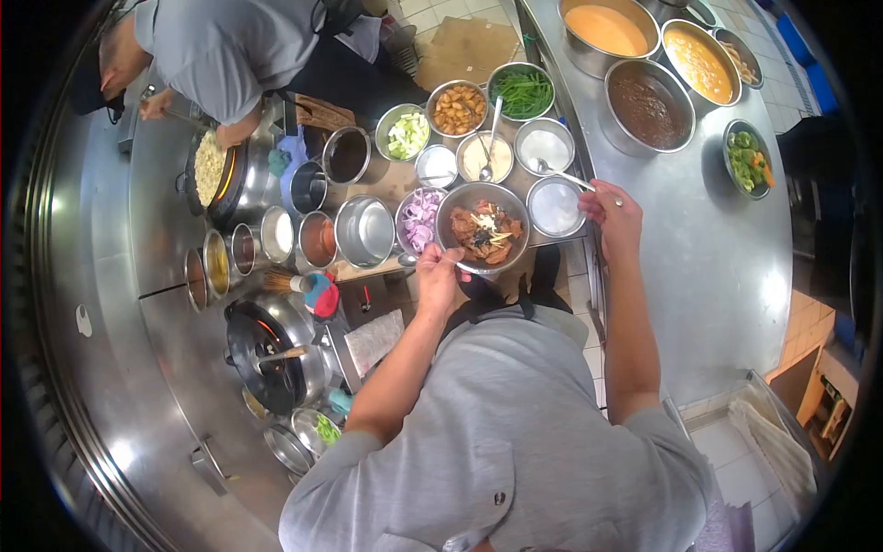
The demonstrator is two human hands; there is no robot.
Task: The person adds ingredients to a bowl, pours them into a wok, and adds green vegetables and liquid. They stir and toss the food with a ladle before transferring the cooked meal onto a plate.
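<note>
My left hand (440, 276) grips the rim of a metal bowl (444, 214) of brown meat pieces (480, 241), topped with pale shreds and dark bits. Between the fingers of my right hand (614, 210) is the handle of a metal spoon (563, 176). Its head is over a bowl of white powder (544, 147). Just below that stands a second bowl of white powder (555, 204). Chopped purple onion (422, 219) fills the bowl left of the meat. Behind it, another spoon (492, 129) stands in a bowl of cream-coloured powder (501, 158).
Bowls of green vegetables (521, 90) and of fried pieces (460, 108) stand at the back. To the left, a co-worker (221, 55) bends over a wok (241, 175). Large pots of sauce (649, 106) occupy the steel counter (699, 276). A second wok (276, 382) sits lower left.
</note>
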